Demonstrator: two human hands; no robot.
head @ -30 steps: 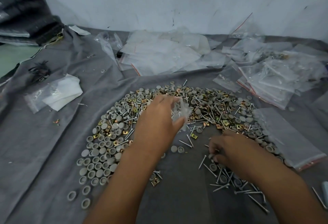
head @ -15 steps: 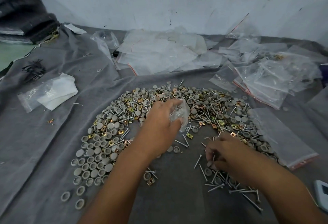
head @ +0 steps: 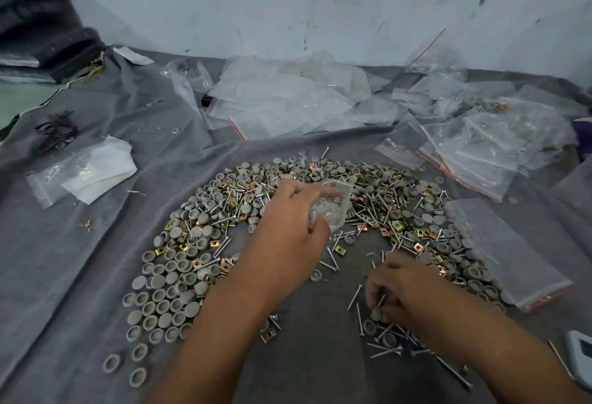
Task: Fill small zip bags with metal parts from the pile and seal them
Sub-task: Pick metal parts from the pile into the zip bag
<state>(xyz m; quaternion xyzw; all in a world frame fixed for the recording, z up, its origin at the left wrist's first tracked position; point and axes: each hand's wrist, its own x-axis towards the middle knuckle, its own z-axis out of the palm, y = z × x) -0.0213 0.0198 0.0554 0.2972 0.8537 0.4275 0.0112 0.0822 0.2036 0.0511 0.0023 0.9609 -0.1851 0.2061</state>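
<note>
The left hand point(head: 288, 237) holds a small zip bag point(head: 331, 208) bunched in its grip, fingers curled round it, just above the arc-shaped pile of caps, clips and screws point(head: 198, 243). To its right, the right hand point(head: 403, 291) pinches screws point(head: 379, 302) off the grey cloth point(head: 64, 275). Since a second ago, both hands have barely shifted.

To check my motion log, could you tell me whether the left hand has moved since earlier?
No; the left hand still holds the small zip bag over the pile's inner edge.
</note>
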